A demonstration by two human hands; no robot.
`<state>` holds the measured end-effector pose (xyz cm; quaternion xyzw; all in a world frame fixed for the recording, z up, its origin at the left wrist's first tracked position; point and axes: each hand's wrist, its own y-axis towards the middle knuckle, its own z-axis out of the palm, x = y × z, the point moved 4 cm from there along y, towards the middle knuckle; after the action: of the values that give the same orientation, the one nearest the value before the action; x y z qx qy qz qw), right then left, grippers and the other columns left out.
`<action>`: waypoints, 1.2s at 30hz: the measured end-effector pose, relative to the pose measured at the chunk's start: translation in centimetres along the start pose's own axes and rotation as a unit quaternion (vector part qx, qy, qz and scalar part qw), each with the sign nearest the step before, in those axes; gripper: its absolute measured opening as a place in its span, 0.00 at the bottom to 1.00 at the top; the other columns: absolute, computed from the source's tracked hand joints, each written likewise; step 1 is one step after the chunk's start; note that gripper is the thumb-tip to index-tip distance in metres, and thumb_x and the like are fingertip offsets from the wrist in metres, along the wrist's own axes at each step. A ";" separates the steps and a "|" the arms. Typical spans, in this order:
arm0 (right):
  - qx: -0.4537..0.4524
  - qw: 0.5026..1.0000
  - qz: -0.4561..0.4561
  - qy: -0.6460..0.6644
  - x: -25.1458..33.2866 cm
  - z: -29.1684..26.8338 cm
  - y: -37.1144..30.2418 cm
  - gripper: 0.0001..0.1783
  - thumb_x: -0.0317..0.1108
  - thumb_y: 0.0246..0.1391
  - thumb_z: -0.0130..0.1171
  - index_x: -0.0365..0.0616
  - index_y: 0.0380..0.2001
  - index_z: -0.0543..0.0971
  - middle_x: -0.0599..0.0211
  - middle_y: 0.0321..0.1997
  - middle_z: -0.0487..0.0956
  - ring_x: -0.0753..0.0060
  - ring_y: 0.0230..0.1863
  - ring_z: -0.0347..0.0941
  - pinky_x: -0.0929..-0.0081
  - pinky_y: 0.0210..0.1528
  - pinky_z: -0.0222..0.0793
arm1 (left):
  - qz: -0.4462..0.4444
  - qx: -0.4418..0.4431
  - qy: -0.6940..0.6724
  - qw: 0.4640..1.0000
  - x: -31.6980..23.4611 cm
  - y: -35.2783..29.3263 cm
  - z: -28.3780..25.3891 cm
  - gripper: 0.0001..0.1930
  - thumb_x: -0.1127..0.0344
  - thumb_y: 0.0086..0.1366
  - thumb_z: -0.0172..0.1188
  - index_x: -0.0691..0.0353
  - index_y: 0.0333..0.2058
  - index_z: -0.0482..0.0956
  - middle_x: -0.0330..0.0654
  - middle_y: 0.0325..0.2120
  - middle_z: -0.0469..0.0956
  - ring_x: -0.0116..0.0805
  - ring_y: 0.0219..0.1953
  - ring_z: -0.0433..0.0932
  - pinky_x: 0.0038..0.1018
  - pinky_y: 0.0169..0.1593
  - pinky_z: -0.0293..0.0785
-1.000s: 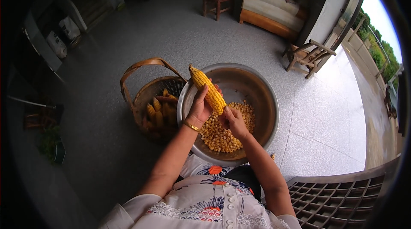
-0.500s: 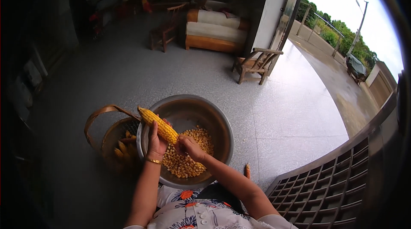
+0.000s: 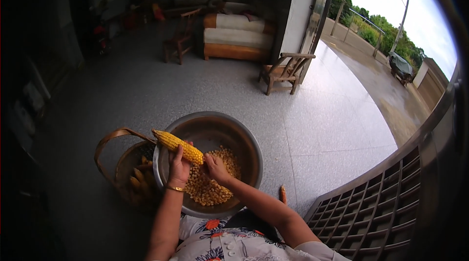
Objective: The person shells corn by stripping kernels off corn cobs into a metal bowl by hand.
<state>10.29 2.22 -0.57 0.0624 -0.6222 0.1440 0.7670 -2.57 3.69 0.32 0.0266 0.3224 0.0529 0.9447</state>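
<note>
A yellow ear of corn (image 3: 177,146) is held slanting over a wide metal basin (image 3: 246,136), its pointed tip up to the left. My left hand (image 3: 179,169) wraps round its middle from below, a gold-coloured bracelet on the wrist. At the lower right end of the ear, my right hand (image 3: 217,168) is closed, its fingers pressed against the cob; the fingertips are partly hidden. Loose corn kernels (image 3: 207,191) lie heaped in the basin under both hands. The basin rests close against my lap.
Left of the basin stands a handled basket (image 3: 122,156) with several ears of corn (image 3: 140,179). A reddish cob (image 3: 283,194) lies on the floor at right. Beyond are a low wooden chair (image 3: 286,73) and a sofa (image 3: 238,41). A metal lattice door (image 3: 371,212) stands at right.
The view has shifted slightly, so the room sits a little further left. Both hands keep hold of the ear, and the right hand has turned slightly at its end.
</note>
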 end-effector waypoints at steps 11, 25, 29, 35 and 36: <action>0.005 0.985 -0.084 -0.149 0.8 0.4 -0.3 0.23 0.52 0.56 0.34 0.44 0.23 0.67 0.72 0.14 0.66 0.80 0.13 0.61 0.82 0.16 0.56 | 0.024 -0.030 0.047 0.998 -0.2 -0.3 0.3 0.20 0.70 0.51 0.60 0.56 0.42 0.64 0.37 0.35 0.69 0.34 0.41 0.69 0.32 0.45 0.67; -0.030 0.998 0.014 0.048 -0.2 0.0 -0.4 0.26 0.53 0.56 0.32 0.44 0.17 0.65 0.72 0.12 0.64 0.81 0.13 0.57 0.83 0.15 0.50 | 0.009 0.016 0.014 1.000 -0.1 -0.7 2.0 0.15 0.72 0.51 0.58 0.57 0.38 0.66 0.38 0.33 0.70 0.33 0.39 0.70 0.32 0.47 0.66; 0.057 0.998 -0.032 0.008 1.3 0.6 -0.8 0.22 0.50 0.57 0.35 0.45 0.20 0.65 0.75 0.13 0.63 0.84 0.13 0.56 0.86 0.15 0.50 | 0.038 -0.025 -0.027 0.999 -0.3 -0.6 1.7 0.21 0.70 0.53 0.57 0.57 0.45 0.61 0.39 0.36 0.69 0.34 0.41 0.69 0.33 0.48 0.66; -0.066 0.994 -0.080 -0.035 -0.6 -0.4 0.4 0.21 0.47 0.57 0.35 0.43 0.20 0.65 0.74 0.13 0.63 0.83 0.13 0.57 0.84 0.15 0.52 | 0.017 0.019 0.024 0.999 -0.7 -1.1 2.5 0.23 0.69 0.54 0.57 0.56 0.47 0.58 0.40 0.38 0.68 0.36 0.44 0.68 0.34 0.48 0.66; -0.116 0.983 -0.101 -0.096 -1.6 -1.2 0.9 0.21 0.47 0.57 0.35 0.43 0.19 0.65 0.73 0.12 0.63 0.83 0.13 0.57 0.83 0.15 0.52 | 0.030 0.029 0.090 0.995 -0.6 -1.1 3.0 0.22 0.69 0.54 0.57 0.56 0.47 0.59 0.40 0.38 0.69 0.36 0.45 0.68 0.35 0.47 0.66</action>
<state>10.83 3.15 -2.44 0.0494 -0.6961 -0.0141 0.7161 -1.07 2.46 2.98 0.0589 0.4062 0.0741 0.9089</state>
